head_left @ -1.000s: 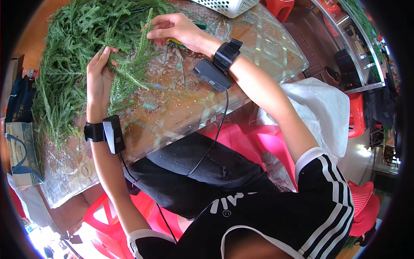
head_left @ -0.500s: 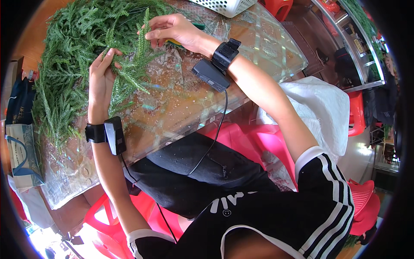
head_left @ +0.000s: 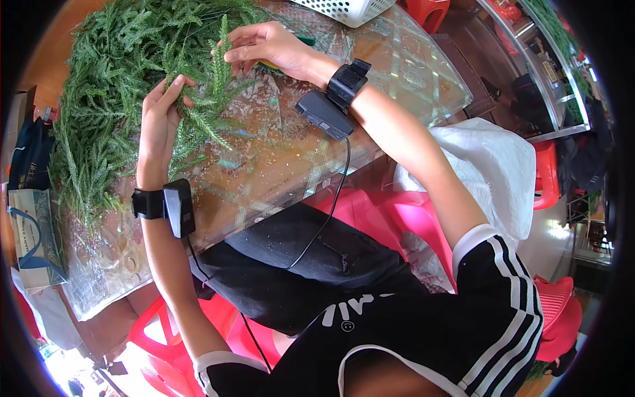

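The desk point(head_left: 284, 165) is the broadest thing here, its patterned top under a clear sheet that probably keeps the surface clean and easy to wipe. A thick heap of green branches point(head_left: 109, 119) spreads over its far left part, near the left arm, which likely leaves the nearer part free for the arms to work over.

Off the desk on the right, a white sack point(head_left: 493, 178) slumps beside a pink chair point(head_left: 423, 218); its loose folds suggest that it needs that support. At the far edge sits a white basket point(head_left: 360, 10) with holes in its side, apart from the heap and probably out of the way.

The green branch point(head_left: 218, 69) in hand stands out at the heap's right edge, raised above the desk, with one tip pointing up and another drooping toward the person. The left hand point(head_left: 160, 119) has a narrow grip low on it, thumb against forefinger, likely to steady the stem; needles hide the exact contact. The right hand point(head_left: 271, 51) pinches it lightly higher up, perhaps so as not to crush the needles.

Behind the right hand lies a tool with a yellow handle point(head_left: 268, 64), mostly hidden, seemingly within easy reach. Smallest are pale flecks scattered on the clear sheet.
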Available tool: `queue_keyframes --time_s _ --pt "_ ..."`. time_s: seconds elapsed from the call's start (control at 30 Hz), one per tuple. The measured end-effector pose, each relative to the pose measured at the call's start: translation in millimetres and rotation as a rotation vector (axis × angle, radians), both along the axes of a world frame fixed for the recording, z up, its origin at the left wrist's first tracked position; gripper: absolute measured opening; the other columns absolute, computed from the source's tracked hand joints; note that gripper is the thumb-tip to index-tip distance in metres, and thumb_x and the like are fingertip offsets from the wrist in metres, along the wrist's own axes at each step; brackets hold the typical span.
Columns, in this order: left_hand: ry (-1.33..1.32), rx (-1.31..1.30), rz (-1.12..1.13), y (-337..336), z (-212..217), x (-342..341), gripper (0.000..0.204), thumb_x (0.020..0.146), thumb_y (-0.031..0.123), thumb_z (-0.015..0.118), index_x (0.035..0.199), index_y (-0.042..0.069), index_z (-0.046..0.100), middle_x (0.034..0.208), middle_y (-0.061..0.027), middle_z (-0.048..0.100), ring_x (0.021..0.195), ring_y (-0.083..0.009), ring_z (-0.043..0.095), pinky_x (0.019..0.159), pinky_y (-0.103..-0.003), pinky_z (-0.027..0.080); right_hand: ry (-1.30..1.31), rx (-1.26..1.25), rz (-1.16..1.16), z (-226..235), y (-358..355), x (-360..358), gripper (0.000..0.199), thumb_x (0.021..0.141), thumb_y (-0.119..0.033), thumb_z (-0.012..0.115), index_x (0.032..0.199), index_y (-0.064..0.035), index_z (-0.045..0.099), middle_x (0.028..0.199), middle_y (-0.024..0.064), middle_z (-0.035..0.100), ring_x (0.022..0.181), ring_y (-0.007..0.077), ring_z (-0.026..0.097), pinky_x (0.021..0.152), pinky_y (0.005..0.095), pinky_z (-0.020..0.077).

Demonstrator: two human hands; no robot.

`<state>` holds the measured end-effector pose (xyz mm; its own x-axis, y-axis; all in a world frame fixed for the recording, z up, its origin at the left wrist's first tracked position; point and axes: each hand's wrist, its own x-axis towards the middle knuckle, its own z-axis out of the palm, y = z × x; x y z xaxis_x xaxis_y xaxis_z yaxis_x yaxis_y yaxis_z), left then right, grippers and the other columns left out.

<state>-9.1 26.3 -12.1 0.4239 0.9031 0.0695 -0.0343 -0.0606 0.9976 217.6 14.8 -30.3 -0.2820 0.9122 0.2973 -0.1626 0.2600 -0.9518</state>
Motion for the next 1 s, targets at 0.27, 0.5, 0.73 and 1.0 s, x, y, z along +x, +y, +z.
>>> queue_keyframes --time_s 0.27,0.5,0.73,1.0 --pt "0.005 0.007 -0.017 -1.2 0.3 2.1 0.022 0.09 0.019 0.05 0.091 -0.002 0.057 0.07 0.0001 0.051 0.064 -0.0047 0.045 0.059 -0.019 0.033 -0.029 0.04 0.007 0.2 1.4 1.4 0.031 0.078 -0.018 0.066 0.1 0.0018 0.056 0.086 0.0081 0.065 0.072 0.0163 0.064 0.062 0.0238 0.0476" --pt "0.034 0.005 -0.03 -6.1 2.4 5.1 0.021 0.089 0.019 0.05 0.091 -0.002 0.057 0.079 -0.0019 0.055 0.065 -0.005 0.047 0.059 -0.018 0.034 -0.058 0.058 0.005 -1.9 2.7 2.4 0.035 0.077 -0.017 0.066 0.103 0.0046 0.055 0.086 0.0092 0.065 0.071 0.0167 0.064 0.063 0.0246 0.0481" --pt "0.071 0.033 -0.071 -2.4 -0.9 1.3 0.021 0.089 0.018 0.051 0.092 -0.001 0.057 0.086 -0.003 0.058 0.065 -0.0051 0.048 0.058 -0.018 0.034 -0.061 0.056 0.016 -1.0 1.8 1.8 0.034 0.077 -0.016 0.066 0.102 0.0045 0.056 0.086 0.0091 0.065 0.072 0.0168 0.064 0.063 0.0248 0.0483" --pt "0.156 0.04 -0.063 -4.9 0.1 3.6 0.021 0.089 0.02 0.051 0.092 0.0 0.057 0.086 -0.0022 0.059 0.064 -0.0051 0.048 0.056 -0.018 0.034 -0.058 0.033 0.034 -1.4 0.7 2.1 0.032 0.077 -0.02 0.068 0.102 -0.0023 0.06 0.086 0.003 0.063 0.074 0.0093 0.059 0.066 0.0224 0.0455"
